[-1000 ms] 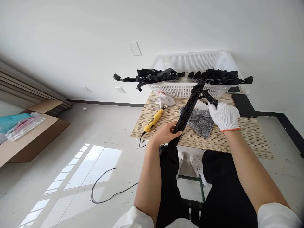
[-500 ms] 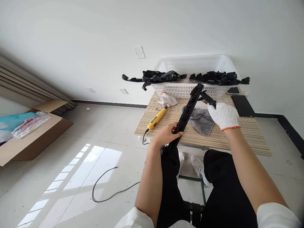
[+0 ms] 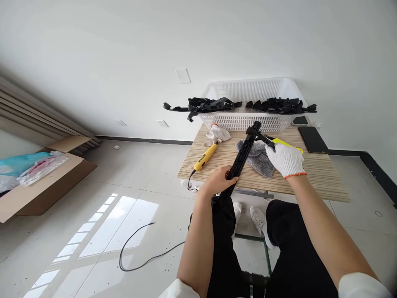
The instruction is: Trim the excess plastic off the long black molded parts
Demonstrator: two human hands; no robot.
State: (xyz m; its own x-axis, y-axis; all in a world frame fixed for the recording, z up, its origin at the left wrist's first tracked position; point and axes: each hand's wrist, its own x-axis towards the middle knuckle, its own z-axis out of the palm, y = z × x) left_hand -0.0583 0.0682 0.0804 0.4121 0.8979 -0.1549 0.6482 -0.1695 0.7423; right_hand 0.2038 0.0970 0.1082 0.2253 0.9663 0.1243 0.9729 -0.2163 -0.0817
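Note:
My bare left hand [image 3: 219, 181] is closed around the lower half of a long black plastic trim piece [image 3: 241, 159], which slants up and away from my left thigh. A short black arm [image 3: 265, 140] branches off near its upper end. My right hand [image 3: 285, 159], in a white knitted glove with an orange cuff, is closed on the outer end of that arm. A bright yellow strip [image 3: 290, 145] shows just behind the glove; whether the hand touches it I cannot tell. Beneath the piece, a grey cloth [image 3: 259, 162] lies on the wooden table [image 3: 322, 182].
A white slotted basket [image 3: 229, 123] stands against the wall, with several black plastic parts [image 3: 214, 105] lying across it. On the table are a yellow corded tool [image 3: 205, 157], a white glove [image 3: 219, 133] and a black tablet-like slab [image 3: 313, 140]. At left sits an open cardboard box [image 3: 58, 174]; a black cable [image 3: 139, 270] curls on the floor.
My right hand has moved slightly left and down, and the upper end of the black piece has dipped. The bright yellow strip now shows behind the glove. My left hand keeps its hold.

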